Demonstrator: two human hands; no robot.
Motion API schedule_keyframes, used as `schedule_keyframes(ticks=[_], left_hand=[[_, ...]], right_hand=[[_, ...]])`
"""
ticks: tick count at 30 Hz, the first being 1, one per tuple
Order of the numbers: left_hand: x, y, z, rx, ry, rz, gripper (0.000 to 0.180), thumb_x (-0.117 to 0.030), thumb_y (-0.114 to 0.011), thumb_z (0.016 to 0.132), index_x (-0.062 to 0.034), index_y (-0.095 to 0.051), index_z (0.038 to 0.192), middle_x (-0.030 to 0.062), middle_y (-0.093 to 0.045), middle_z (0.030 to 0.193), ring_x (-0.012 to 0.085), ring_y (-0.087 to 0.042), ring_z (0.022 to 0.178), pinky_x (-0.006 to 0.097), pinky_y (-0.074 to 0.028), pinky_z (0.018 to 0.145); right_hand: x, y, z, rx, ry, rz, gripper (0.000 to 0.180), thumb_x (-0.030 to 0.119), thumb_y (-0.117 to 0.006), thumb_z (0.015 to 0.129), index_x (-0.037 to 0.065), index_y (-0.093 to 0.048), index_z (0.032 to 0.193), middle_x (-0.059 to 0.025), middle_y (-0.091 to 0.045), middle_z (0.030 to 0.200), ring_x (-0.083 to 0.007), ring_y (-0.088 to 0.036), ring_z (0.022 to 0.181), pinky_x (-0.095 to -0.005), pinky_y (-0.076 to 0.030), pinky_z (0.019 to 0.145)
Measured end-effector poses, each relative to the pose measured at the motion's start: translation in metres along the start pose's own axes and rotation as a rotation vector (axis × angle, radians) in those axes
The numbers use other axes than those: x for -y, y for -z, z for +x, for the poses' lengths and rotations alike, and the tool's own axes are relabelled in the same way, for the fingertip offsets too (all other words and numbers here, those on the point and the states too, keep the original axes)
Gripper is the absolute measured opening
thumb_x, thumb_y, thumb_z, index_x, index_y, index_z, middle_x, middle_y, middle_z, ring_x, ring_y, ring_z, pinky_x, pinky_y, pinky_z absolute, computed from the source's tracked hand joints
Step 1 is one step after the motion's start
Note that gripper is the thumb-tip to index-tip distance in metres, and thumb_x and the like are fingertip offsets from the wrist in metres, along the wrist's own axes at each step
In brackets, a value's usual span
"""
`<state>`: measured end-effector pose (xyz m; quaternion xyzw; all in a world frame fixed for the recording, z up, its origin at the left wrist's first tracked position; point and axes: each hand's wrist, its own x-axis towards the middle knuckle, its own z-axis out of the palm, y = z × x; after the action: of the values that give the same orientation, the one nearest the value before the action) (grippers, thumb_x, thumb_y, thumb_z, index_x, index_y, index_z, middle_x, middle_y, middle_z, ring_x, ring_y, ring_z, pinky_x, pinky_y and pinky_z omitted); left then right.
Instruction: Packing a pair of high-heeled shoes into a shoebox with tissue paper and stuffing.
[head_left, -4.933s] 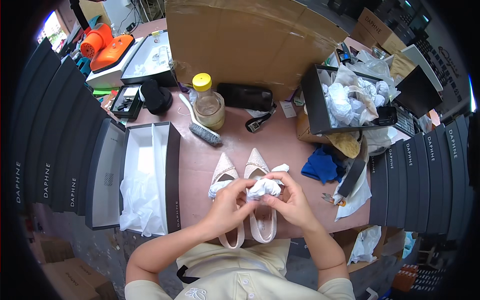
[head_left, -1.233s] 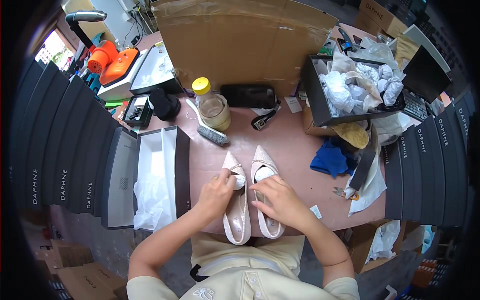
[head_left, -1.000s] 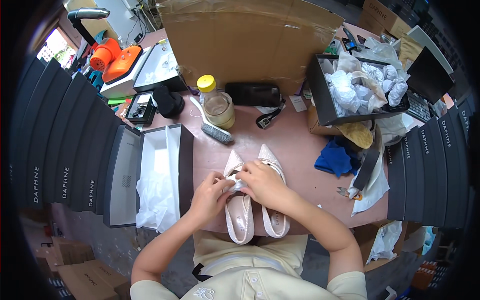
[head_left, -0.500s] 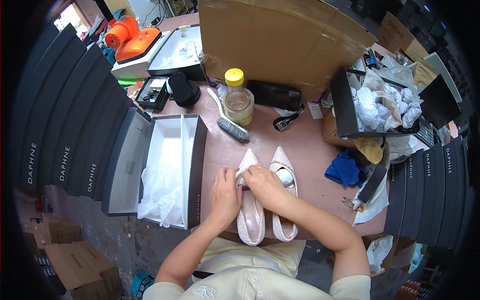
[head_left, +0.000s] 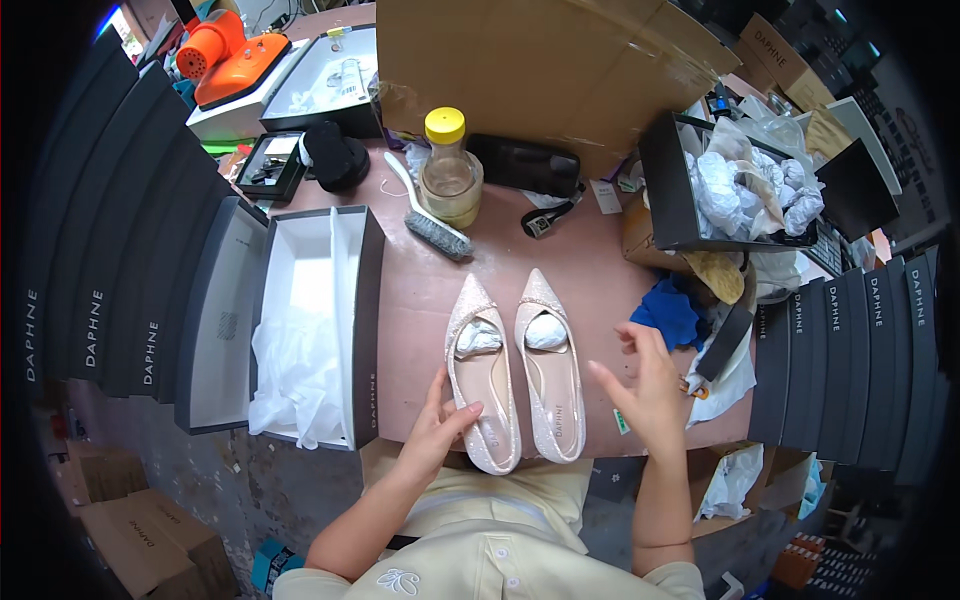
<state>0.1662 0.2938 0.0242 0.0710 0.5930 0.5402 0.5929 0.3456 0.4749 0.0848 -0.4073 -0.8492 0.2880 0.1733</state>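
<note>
The fingers of my left hand pinch the side of the left shoe, with my thumb over its edge and the others along the outside. The fingers of my right hand are apart and a bit bent, with nothing in them, up to the right of the right shoe. The shoes sit side by side in front of me on the pink tabletop, with toes pointing away and heels down at the near edge. Only a thin gap runs between them. There is good room on the left, up to the long side of the open box, and more ahead of the toes, up to the brush. On the right I have room up to the blue cloth, but my right hand takes up some of it.

Now I count. Two pale, sparkly shoes. Two white paper balls, one tucked in the front of each shoe. One open box with white thin paper in it, and one lid standing beside it. One brush, one jar with a yellow top, one black pouch and one blue cloth.
</note>
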Motion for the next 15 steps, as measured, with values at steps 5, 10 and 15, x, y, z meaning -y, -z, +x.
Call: schedule_keyframes(ticks=[5, 10, 15], left_hand=[[0.022, -0.012, 0.01, 0.0, -0.157, -0.196, 0.085, -0.007, -0.057, 0.085, -0.0048, 0.0, 0.148, 0.016, -0.048, 0.126, 0.0179, -0.054, 0.104, 0.028, -0.043, 0.088], [0.026, -0.014, 0.011, -0.004, -0.218, -0.172, 0.084, -0.006, -0.055, 0.084, -0.0042, 0.0, 0.148, 0.0176, -0.036, 0.139, 0.0219, -0.042, 0.122, 0.032, -0.034, 0.102], [0.032, -0.014, 0.014, -0.016, -0.222, -0.19, 0.083, -0.006, -0.054, 0.084, -0.0025, -0.001, 0.147, 0.0173, -0.033, 0.141, 0.0227, -0.041, 0.124, 0.031, -0.033, 0.102]], right_hand=[[-0.028, -0.047, 0.041, 0.063, 0.183, -0.129, 0.064, 0.024, -0.076, 0.07, 0.004, -0.049, 0.125, -0.021, -0.055, 0.115, -0.0353, -0.057, 0.102, -0.0394, -0.046, 0.086], [-0.044, -0.076, 0.061, 0.178, 0.085, -0.087, 0.06, 0.024, -0.076, 0.07, 0.006, -0.053, 0.123, -0.0178, -0.062, 0.104, -0.0347, -0.059, 0.096, -0.0392, -0.046, 0.084], [-0.042, -0.079, 0.056, 0.117, 0.079, -0.145, 0.062, 0.024, -0.076, 0.07, 0.006, -0.053, 0.125, -0.0175, -0.063, 0.103, -0.0349, -0.06, 0.095, -0.0399, -0.047, 0.083]])
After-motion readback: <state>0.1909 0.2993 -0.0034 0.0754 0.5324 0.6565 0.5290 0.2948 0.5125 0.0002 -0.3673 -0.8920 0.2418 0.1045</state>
